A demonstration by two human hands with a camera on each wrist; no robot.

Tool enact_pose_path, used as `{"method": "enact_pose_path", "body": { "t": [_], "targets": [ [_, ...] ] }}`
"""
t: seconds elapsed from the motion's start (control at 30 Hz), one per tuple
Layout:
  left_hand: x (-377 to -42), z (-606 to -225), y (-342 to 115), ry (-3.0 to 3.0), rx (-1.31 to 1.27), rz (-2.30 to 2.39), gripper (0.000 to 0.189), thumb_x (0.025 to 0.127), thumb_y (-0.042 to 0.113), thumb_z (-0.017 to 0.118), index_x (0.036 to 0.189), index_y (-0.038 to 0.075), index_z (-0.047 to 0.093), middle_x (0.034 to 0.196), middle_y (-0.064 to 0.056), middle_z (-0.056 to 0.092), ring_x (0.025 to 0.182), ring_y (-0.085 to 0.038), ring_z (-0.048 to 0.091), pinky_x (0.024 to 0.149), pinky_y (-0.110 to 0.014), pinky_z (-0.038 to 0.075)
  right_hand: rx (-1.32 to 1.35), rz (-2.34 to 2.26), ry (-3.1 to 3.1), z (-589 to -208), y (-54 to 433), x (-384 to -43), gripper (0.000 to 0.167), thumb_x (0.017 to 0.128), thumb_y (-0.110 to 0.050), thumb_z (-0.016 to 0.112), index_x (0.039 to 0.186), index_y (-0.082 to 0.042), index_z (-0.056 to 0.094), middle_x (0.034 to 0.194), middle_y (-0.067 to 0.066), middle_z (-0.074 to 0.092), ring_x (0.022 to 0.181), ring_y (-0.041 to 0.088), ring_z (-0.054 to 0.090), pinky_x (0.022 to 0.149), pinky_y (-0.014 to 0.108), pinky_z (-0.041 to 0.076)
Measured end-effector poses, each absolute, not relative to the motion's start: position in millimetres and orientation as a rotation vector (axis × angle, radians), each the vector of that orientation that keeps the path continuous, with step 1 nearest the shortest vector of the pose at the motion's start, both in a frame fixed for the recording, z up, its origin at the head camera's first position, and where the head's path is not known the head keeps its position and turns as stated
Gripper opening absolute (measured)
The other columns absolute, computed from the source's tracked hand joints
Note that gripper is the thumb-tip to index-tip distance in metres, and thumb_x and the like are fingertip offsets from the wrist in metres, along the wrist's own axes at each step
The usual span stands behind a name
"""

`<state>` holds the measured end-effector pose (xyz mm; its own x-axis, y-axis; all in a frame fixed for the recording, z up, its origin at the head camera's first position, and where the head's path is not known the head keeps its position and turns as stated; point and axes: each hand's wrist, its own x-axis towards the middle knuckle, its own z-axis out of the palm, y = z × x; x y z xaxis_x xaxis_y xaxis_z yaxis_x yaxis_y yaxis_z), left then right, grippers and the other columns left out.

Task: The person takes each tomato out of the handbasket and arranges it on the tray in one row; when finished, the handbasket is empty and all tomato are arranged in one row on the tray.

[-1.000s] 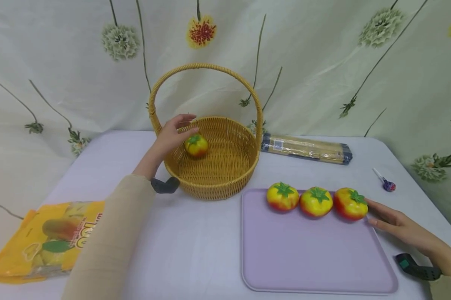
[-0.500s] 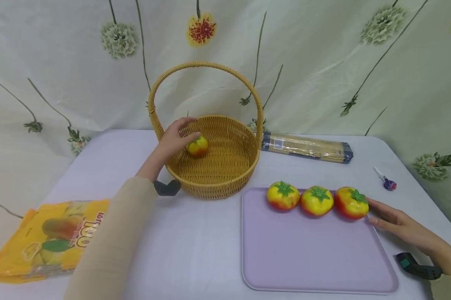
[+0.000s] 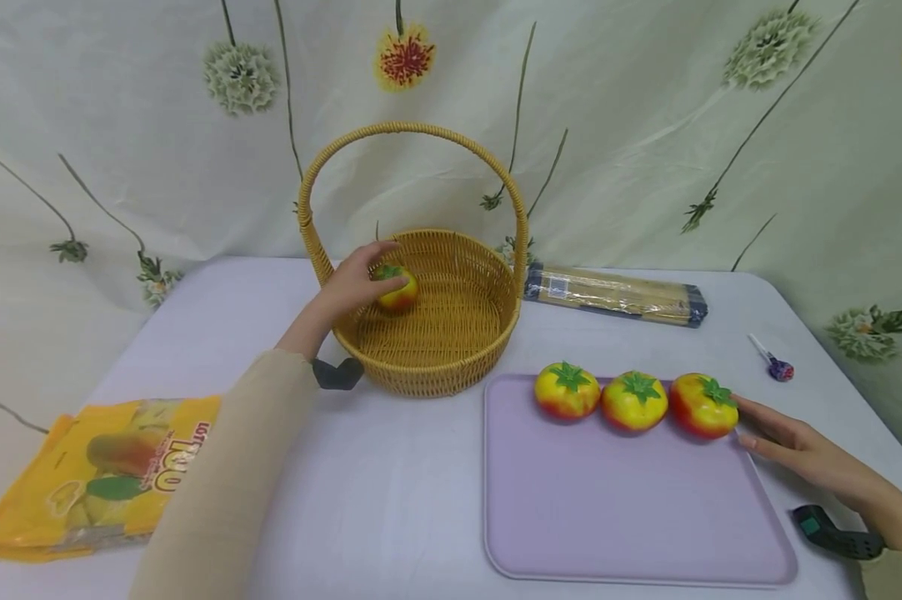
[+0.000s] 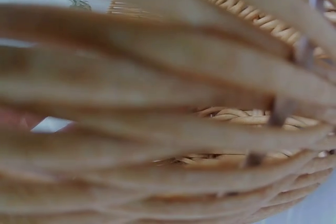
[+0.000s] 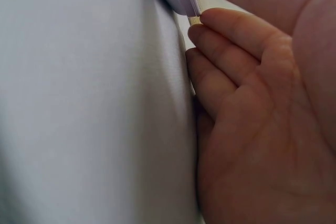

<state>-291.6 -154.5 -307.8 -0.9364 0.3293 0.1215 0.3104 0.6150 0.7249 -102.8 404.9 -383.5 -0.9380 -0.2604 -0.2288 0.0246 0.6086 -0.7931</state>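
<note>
Inside the wicker basket (image 3: 451,354), a yellow-red toy tomato (image 3: 399,297) with a green leafy top lies against the left wall. My left hand (image 3: 349,283) reaches over the rim and holds it, thumb across the front and fingers behind. Blurred basket weave (image 4: 157,87) fills the left wrist view and hides that grip. Three similar tomatoes, the left one (image 3: 567,393), middle one (image 3: 633,403) and right one (image 3: 700,408), stand along the back of a lilac tray (image 3: 631,508). My right hand (image 3: 804,446) lies by the tray's right edge, its relaxed fingers (image 5: 226,51) close to the right tomato.
A tall handle (image 3: 413,127) arches over the basket. Behind the tray lies a wrapped bundle of sticks (image 3: 612,296), and a lollipop (image 3: 775,362) is farther right. A yellow bag (image 3: 113,475) sits at the left, partly behind my left sleeve. Floral cloth (image 3: 631,108) hangs behind the table.
My left hand has moved down and slightly right onto the tomato in the basket, its thumb coming across the front. My right hand and the tray's tomatoes have stayed put.
</note>
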Motion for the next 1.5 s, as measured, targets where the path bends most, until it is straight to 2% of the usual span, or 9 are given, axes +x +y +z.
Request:
{"method": "enact_pose_path", "body": {
  "t": [0.6,0.67,0.77,0.83,0.9,1.27,1.3,1.37,1.5],
  "targets": [
    [-295.0,-312.9,-153.6,2.81,0.6,1.087,0.067,0.085,0.024,0.07,0.139,0.001,0.038,0.139,-0.02,0.037,0.124,-0.034,0.034,0.104,-0.047,0.026,-0.226,-1.271,2.506,-384.1,407.6,-104.1,0.063,0.097,-0.015,0.048,0.143,0.011,0.013,0.144,0.037,0.009,0.128,0.054,0.003,0.089,0.074,0.013],
    [-295.6,-313.1,-153.0,2.813,0.591,1.069,0.067,0.085,0.025,0.07,0.139,0.001,0.039,0.137,-0.02,0.039,0.122,-0.034,0.036,0.103,-0.048,0.027,-0.231,-1.267,2.51,-384.1,408.0,-103.8,0.063,0.098,-0.015,0.048,0.143,0.011,0.013,0.144,0.037,0.009,0.135,0.042,0.004,0.09,0.073,0.014],
    [-296.6,-313.6,-152.4,2.82,0.584,1.031,0.067,0.084,0.026,0.071,0.139,0.002,0.04,0.137,-0.019,0.04,0.122,-0.034,0.036,0.103,-0.048,0.027,-0.261,-1.233,2.534,-384.9,409.1,-103.2,0.061,0.099,-0.015,0.046,0.144,0.01,0.014,0.144,0.037,0.011,0.134,-0.002,0.012,0.106,0.042,0.024],
    [-297.0,-314.0,-152.0,2.821,0.58,1.011,0.067,0.083,0.025,0.072,0.139,0.003,0.041,0.137,-0.019,0.041,0.122,-0.034,0.037,0.102,-0.048,0.028,-0.283,-1.217,2.547,-385.6,409.8,-103.1,0.06,0.099,-0.015,0.046,0.144,0.009,0.014,0.144,0.037,0.013,0.115,-0.023,0.018,0.097,0.016,0.027],
    [-297.0,-314.2,-151.7,2.825,0.584,0.984,0.068,0.083,0.025,0.072,0.138,0.003,0.041,0.137,-0.019,0.041,0.121,-0.034,0.038,0.101,-0.048,0.029,-0.296,-1.205,2.557,-386.3,410.4,-103.0,0.06,0.099,-0.016,0.045,0.144,0.009,0.014,0.144,0.037,0.013,0.106,-0.027,0.02,0.081,0.002,0.023],
    [-296.0,-315.9,-147.8,2.766,0.654,0.95,0.07,0.08,0.024,0.075,0.138,0.002,0.04,0.128,-0.019,0.045,0.114,-0.033,0.042,0.098,-0.046,0.033,-0.276,-1.209,2.555,-386.5,410.6,-101.8,0.06,0.099,-0.016,0.045,0.145,0.008,0.014,0.144,0.036,0.012,0.104,-0.028,0.019,0.089,0.005,0.023],
    [-295.4,-315.9,-147.0,2.764,0.67,0.94,0.071,0.08,0.024,0.075,0.138,0.002,0.04,0.128,-0.019,0.046,0.114,-0.033,0.042,0.099,-0.046,0.032,-0.274,-1.209,2.554,-386.4,410.6,-101.8,0.06,0.099,-0.016,0.045,0.144,0.009,0.014,0.144,0.036,0.012,0.103,-0.028,0.019,0.098,0.013,0.024],
    [-294.1,-315.7,-145.6,2.76,0.69,0.916,0.073,0.08,0.024,0.075,0.138,0.001,0.038,0.13,-0.02,0.045,0.116,-0.033,0.041,0.1,-0.047,0.031,-0.278,-1.207,2.556,-386.7,410.6,-101.7,0.06,0.099,-0.016,0.045,0.144,0.009,0.014,0.144,0.036,0.013,0.104,-0.028,0.019,0.09,0.007,0.024],
    [-291.6,-314.5,-143.6,2.738,0.684,0.888,0.074,0.081,0.025,0.074,0.14,0.001,0.036,0.134,-0.02,0.042,0.12,-0.034,0.039,0.102,-0.047,0.028,-0.258,-1.207,2.55,-386.0,410.4,-101.6,0.061,0.099,-0.017,0.045,0.145,0.007,0.013,0.145,0.036,0.012,0.122,-0.017,0.015,0.105,0.036,0.023]
  ]
}}
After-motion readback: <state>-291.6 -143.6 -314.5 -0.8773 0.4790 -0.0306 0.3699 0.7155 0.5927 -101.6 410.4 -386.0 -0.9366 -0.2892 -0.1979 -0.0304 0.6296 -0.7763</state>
